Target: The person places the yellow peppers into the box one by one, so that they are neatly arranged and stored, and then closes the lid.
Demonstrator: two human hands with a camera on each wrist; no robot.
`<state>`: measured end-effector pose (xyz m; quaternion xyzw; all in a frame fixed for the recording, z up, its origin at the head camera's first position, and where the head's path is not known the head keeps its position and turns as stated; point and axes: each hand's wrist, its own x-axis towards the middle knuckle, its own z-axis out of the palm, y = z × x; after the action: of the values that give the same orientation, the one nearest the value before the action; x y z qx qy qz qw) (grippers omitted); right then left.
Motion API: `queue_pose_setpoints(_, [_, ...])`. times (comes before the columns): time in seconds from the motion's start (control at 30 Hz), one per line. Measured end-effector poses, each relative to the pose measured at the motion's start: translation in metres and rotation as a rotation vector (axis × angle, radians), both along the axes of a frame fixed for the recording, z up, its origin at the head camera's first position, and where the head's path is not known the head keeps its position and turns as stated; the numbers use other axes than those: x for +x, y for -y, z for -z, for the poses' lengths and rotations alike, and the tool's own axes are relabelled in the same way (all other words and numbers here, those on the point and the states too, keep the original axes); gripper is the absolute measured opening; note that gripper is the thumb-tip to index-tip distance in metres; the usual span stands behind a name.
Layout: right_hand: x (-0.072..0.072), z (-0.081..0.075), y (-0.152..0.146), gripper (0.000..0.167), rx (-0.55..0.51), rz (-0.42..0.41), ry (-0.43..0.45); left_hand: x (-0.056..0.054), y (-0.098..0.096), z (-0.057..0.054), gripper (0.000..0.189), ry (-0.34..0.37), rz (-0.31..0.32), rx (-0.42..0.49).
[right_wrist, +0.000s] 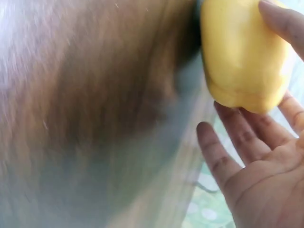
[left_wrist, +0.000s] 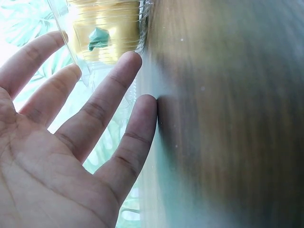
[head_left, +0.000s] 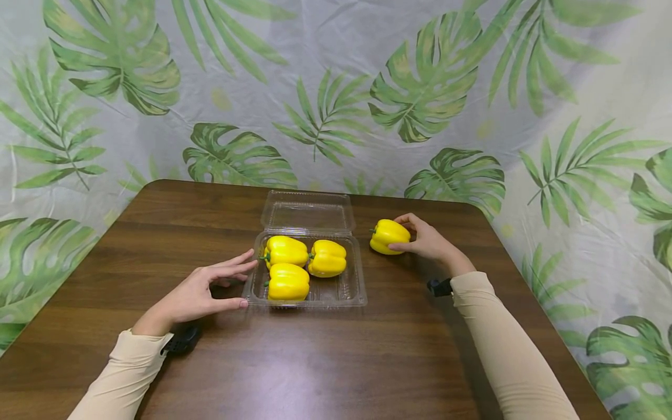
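– Grasping one yellow pepper (head_left: 392,237) between thumb and fingers, the right hand (head_left: 429,241) is well apart from the clear container (head_left: 359,280), to its right. Whether that pepper touches the table (head_left: 252,373), I can't tell.

– And the left hand (head_left: 195,290)?

– Holding nothing. Its fingers are spread, the tips right by the container's left side; I can't confirm contact.

– How far along does it look?

– Well along, I'd judge. Three peppers sit in the container: two side by side toward the lid (head_left: 310,213), a third pepper (head_left: 289,283) in front of the left one. The one in the right hand is the only one I see outside. The lid lies open at the far side, so closing it isn't done either.

– Do the cameras differ?

– Yes. The head view gives the lid and the held pepper's stem, both missing from the right wrist view. That one shows the pepper's blunt end and a little finger (right_wrist: 216,151) standing free of it, hidden from above.

– And the left wrist?

– An open palm and, through clear plastic, a green stem (left_wrist: 98,39); the thumb shows only from the head.
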<state>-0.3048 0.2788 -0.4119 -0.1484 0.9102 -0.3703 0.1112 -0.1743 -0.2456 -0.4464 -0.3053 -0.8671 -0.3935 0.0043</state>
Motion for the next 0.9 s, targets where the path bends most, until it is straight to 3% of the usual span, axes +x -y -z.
queue_pose_setpoints(0.17, [-0.001, 0.009, 0.004, 0.074, -0.075, 0.01, -0.025, 0.0, 0.0, 0.001, 0.076, 0.001, 0.002, 0.002])
queue_pose_setpoints(0.4, [-0.001, 0.017, 0.005, 0.075, -0.075, 0.04, -0.067, 0.001, 0.0, 0.0, 0.075, 0.008, 0.002, 0.003])
queue_pose_setpoints(0.9, [0.006, 0.02, 0.002, 0.082, -0.117, 0.051, -0.06, 0.0, 0.0, 0.0, 0.076, 0.002, 0.005, 0.005])
